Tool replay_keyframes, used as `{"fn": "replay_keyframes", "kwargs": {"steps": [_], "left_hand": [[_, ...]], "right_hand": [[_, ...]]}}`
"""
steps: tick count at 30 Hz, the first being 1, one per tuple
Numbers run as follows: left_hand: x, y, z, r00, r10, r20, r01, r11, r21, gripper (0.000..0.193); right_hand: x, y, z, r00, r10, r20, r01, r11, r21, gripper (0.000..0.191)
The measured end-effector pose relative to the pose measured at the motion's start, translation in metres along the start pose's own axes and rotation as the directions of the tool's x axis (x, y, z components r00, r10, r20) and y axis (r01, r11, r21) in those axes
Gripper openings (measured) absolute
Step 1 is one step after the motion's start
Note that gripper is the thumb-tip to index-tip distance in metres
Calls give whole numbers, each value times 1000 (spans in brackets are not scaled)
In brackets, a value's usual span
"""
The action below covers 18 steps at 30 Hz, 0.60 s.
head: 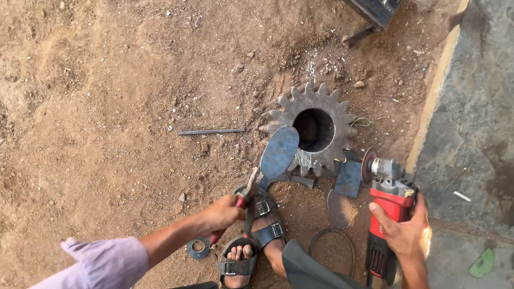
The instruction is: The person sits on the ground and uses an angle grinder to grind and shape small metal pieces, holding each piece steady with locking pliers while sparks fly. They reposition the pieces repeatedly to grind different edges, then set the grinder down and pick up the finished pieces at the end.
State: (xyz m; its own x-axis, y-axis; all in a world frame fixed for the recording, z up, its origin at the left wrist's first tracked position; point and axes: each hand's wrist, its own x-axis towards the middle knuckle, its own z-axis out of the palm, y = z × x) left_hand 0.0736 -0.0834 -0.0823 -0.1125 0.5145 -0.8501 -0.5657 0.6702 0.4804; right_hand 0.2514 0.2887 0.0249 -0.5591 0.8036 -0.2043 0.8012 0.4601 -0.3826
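- My left hand [222, 213] is closed around the red handles of a pair of pliers [243, 206], fingers wrapped tight, out in front of my sandalled foot [266, 227].
- The pliers' nose grips the lower edge of a flat oval metal plate [279, 152], which stands tilted up off the dirt ground [107, 80].
- The plate's upper end overlaps the left rim of a big rusty toothed gear [316, 107] lying flat on the ground, its round centre hole dark and open.
- My right hand [401, 225] is wrapped around the red body of an angle grinder [386, 214]; fingers curled over it from the right, thumb on the left side.
- The grinder's disc [368, 165] points toward the gear and sits just beside a dark square plate [348, 179] on the ground, well apart from the oval plate.
- A half-round metal offcut [339, 210] lies between my foot and the grinder, with the black cord [332, 241] looped below it.
- A thin steel rod [211, 131] lies on the dirt left of the gear.
- A small flat ring [198, 247] rests near my other foot [237, 262], at the bottom edge of the view.
- A grey concrete slab [471, 123] runs along the right edge of the ground.
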Motion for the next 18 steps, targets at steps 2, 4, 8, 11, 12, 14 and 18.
{"fn": "replay_keyframes", "kwargs": {"steps": [2, 4, 8, 11, 12, 14, 18], "left_hand": [[6, 2, 0, 1000, -22, 9, 23, 995, -93, 34], [10, 9, -3, 983, -176, 52, 183, 946, -267, 36], [25, 14, 4, 997, 32, 64, -1, 901, -435, 44], [23, 11, 2, 998, 35, 47, -18, 946, -325, 47], [18, 8, 0, 999, 4, 34, 6, 962, -273, 45], [6, 6, -1, 997, -73, 0, 72, 983, -171, 44], [-24, 4, 10, 986, -147, -80, 150, 988, 32, 46]], "right_hand": [[-2, -5, -1, 1000, 7, 6, -7, 1000, -16, 102], [-5, -8, -1, 1000, -30, 1, 30, 999, 20, 101], [-9, -8, 0, 999, -43, -10, 43, 999, -1, 104], [-9, -4, 0, 1000, -21, -6, 21, 1000, 18, 102], [-9, -2, 0, 1000, -25, -18, 25, 1000, -14, 102], [-9, 3, 1, 1000, -20, -12, 20, 1000, -13, 99], [-7, 16, 2, 1000, -30, -6, 30, 990, 135, 99]]}}
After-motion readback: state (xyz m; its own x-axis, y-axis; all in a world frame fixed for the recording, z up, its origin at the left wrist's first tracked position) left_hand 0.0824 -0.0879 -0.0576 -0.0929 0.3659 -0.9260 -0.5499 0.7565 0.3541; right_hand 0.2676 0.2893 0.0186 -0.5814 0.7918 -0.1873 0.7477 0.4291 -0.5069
